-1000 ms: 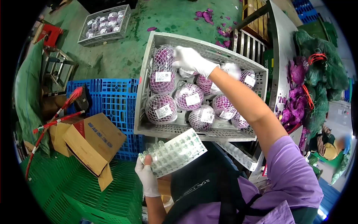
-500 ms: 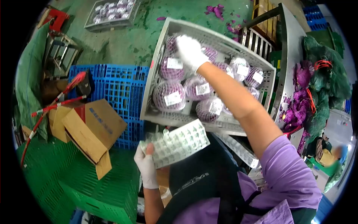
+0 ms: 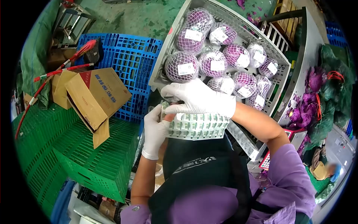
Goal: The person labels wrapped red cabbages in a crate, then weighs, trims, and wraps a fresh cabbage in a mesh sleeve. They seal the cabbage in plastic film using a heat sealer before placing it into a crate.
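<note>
My left hand (image 3: 154, 132), in a white glove, grips the left end of a sheet of green-and-white stickers (image 3: 197, 127), its thumb on the front. The sheet lies across my front, below a grey crate (image 3: 158, 71). My right hand (image 3: 201, 98), also gloved, reaches over the sheet's upper edge with curled fingers close to my left thumb. What its fingertips hold, if anything, I cannot make out. In the crate sit several purple cabbages (image 3: 181, 67) in white foam nets, with white labels on them.
A blue pallet (image 3: 138, 56) and an open cardboard box (image 3: 99, 95) are on the left, above green crates (image 3: 93, 164). Purple leaves (image 3: 298, 108) and green net sacks (image 3: 332, 100) lie on the right. Another person (image 3: 322, 168) is at the far right.
My right hand has come back from a cabbage in the crate to the sticker sheet. My left hand has raised and levelled the sheet. The view has shifted, and the crate appears higher.
</note>
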### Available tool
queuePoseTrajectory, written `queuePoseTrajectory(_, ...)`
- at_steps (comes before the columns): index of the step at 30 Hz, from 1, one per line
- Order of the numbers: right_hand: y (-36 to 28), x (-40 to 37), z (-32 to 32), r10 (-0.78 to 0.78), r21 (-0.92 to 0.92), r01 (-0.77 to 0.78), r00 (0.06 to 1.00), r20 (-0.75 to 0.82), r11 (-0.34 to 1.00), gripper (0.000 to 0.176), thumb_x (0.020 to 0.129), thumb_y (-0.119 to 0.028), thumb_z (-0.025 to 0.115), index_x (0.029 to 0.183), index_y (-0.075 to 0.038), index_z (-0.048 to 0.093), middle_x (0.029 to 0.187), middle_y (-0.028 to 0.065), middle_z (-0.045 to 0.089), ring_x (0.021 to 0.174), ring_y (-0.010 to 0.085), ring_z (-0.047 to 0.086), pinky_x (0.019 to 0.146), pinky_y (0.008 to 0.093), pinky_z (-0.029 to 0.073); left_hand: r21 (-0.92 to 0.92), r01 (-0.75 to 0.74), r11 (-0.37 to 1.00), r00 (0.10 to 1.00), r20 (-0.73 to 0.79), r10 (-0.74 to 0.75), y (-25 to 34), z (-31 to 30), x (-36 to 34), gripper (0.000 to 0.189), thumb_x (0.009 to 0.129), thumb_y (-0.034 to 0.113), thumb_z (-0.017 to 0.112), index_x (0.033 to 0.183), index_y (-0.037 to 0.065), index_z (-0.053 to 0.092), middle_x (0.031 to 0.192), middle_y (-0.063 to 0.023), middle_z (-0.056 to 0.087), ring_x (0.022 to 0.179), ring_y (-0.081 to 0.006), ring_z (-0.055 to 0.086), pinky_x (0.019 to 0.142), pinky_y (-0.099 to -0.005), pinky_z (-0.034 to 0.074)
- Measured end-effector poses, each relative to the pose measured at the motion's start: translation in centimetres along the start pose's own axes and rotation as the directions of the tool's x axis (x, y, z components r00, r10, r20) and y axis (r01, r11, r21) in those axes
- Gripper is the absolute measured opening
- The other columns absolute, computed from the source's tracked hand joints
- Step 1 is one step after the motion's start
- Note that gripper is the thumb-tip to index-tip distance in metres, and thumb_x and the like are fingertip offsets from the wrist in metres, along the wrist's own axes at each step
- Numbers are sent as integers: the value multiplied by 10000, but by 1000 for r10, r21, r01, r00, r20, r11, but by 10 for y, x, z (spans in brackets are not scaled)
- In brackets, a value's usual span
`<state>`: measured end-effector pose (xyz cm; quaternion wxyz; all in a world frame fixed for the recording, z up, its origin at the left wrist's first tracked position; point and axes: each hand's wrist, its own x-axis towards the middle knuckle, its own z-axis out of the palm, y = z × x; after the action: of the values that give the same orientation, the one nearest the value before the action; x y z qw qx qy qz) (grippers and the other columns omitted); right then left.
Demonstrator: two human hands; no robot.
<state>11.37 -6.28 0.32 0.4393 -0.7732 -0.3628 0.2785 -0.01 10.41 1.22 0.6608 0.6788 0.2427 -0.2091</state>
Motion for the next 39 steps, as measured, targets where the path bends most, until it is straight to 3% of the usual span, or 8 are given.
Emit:
queuePoseTrajectory(19, 18, -11, 9, -248, -247, 198, 949, -194, 949, 113, 860, -209, 690, 852, -118, 623, 610, 55, 592, 501, 253, 606, 479, 340, 485, -110, 130, 986, 990, 66, -123, 15, 0, -7, 204, 860, 154, 743, 946, -12, 661, 782, 5, 640, 675, -33, 504, 610, -207, 421)
queuePoseTrajectory(22, 40, 1, 8, -5, -81, -32, 908, -420, 996, 106, 908, -223, 656, 917, -118, 658, 666, 58, 647, 540, 159, 632, 497, 302, 487, -62, 184, 981, 981, 77, -179, 4, -4, -9, 228, 876, 167, 725, 959, -39, 672, 814, -38, 684, 717, -58, 593, 628, -219, 475)
queuePoseTrajectory(23, 50, 6, 0, 445, 283, -367, 844, -299, 886, 194, 942, -274, 633, 931, -84, 667, 700, 41, 659, 601, 98, 617, 536, 285, 488, -65, 184, 981, 981, 80, -179, 2, -5, -10, 228, 876, 167, 725, 959, -39, 672, 814, -38, 684, 717, -58, 593, 628, -219, 475)
queuePoseTrajectory(25, 78, 18, -14, 544, 248, -485, 766, -341, 839, 268, 949, -318, 626, 916, -56, 670, 708, 32, 649, 637, 83, 599, 571, 277, 487, -81, 215, 973, 976, 40, -213, -3, -9, -12, 209, 884, 156, 711, 941, -41, 673, 814, -40, 685, 698, -54, 581, 612, -224, 471)
queuePoseTrajectory(31, 117, 35, -15, 611, 137, -596, 770, -182, 791, 337, 929, -357, 639, 909, -22, 676, 729, 74, 663, 684, 142, 627, 671, 313, 505, -59, 213, 975, 977, 4, -213, -19, -25, -14, 189, 900, 139, 691, 941, -42, 659, 811, -40, 679, 702, -61, 575, 626, -232, 468)
queuePoseTrajectory(32, 120, 33, -14, 585, 75, -583, 785, -203, 809, 371, 908, -379, 617, 866, -18, 686, 796, 178, 683, 763, 319, 672, 734, 407, 519, -100, 232, 968, 972, -8, -234, -17, -25, -14, 189, 904, 142, 688, 942, -41, 658, 814, -35, 678, 708, -59, 572, 631, -230, 466)
queuePoseTrajectory(36, 117, 37, -13, 594, -307, -625, 779, -199, 718, 462, 887, -435, 625, 887, 22, 691, 871, 229, 683, 841, 377, 674, 778, 453, 524, -117, 210, 971, 976, -30, -215, -17, -30, -12, 189, 917, 149, 680, 953, -35, 655, 817, -27, 669, 716, -54, 564, 639, -227, 460)
queuePoseTrajectory(39, 117, 28, -35, 668, -335, -685, 721, -184, 647, 505, 880, -456, 628, 856, 44, 685, 875, 234, 683, 843, 373, 679, 775, 463, 525, -90, 178, 980, 981, -61, -184, -12, -31, -12, 204, 916, 167, 684, 944, -33, 655, 808, -24, 659, 708, -51, 555, 631, -226, 455)
